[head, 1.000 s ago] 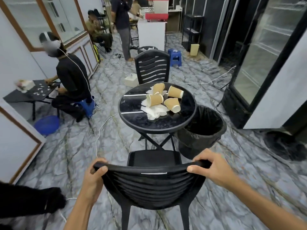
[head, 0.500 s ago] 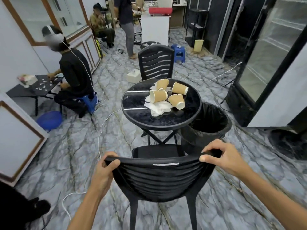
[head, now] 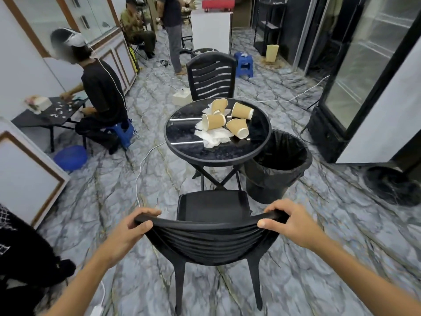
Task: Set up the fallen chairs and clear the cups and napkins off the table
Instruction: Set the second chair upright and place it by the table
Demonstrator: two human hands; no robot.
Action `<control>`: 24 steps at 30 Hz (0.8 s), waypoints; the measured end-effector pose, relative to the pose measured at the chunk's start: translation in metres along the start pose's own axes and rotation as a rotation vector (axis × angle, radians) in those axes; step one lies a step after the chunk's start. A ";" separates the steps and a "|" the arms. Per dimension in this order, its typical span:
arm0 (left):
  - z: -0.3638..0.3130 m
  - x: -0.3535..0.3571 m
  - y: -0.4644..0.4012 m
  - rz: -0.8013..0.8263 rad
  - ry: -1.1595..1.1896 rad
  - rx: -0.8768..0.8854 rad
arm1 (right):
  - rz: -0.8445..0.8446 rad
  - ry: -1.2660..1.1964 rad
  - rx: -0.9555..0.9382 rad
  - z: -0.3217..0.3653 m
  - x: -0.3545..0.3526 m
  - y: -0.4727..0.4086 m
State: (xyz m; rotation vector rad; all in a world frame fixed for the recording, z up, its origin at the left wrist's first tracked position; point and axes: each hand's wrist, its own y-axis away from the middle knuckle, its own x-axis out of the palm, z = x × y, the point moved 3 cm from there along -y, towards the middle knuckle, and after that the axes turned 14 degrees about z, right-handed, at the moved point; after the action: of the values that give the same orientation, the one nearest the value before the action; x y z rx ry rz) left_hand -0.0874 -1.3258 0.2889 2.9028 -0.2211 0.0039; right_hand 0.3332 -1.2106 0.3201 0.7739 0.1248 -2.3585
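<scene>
A black plastic chair (head: 211, 238) stands upright right in front of me, its seat facing the round black table (head: 189, 151). My left hand (head: 131, 229) grips the left end of its top rail and my right hand (head: 290, 221) grips the right end. On the table lie several tan paper cups (head: 214, 121) on their sides, over crumpled white napkins (head: 214, 136). A second black chair (head: 210, 76) stands upright on the table's far side.
A black-lined trash bin (head: 278, 165) stands open just right of the table. A person (head: 100, 96) sits on a blue stool at a low table to the left. White cables (head: 141, 169) cross the marble floor. Glass-door fridges (head: 364, 76) line the right.
The near chair and I have moved closer to the table, its seat now nearer the table's legs. Both hands keep their hold on the top rail.
</scene>
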 end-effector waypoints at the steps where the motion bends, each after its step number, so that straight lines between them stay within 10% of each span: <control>1: 0.003 0.003 0.005 -0.006 -0.006 -0.003 | -0.007 0.001 -0.003 -0.001 0.003 0.005; 24: 0.005 0.021 0.068 -0.014 -0.435 -0.181 | 0.168 0.076 0.165 0.014 0.026 0.065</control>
State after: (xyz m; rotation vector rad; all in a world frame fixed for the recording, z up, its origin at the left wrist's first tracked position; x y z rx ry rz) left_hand -0.0774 -1.3959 0.2996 2.6885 -0.2569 -0.6196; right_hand 0.3493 -1.2803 0.3240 0.9168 -0.1006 -2.2002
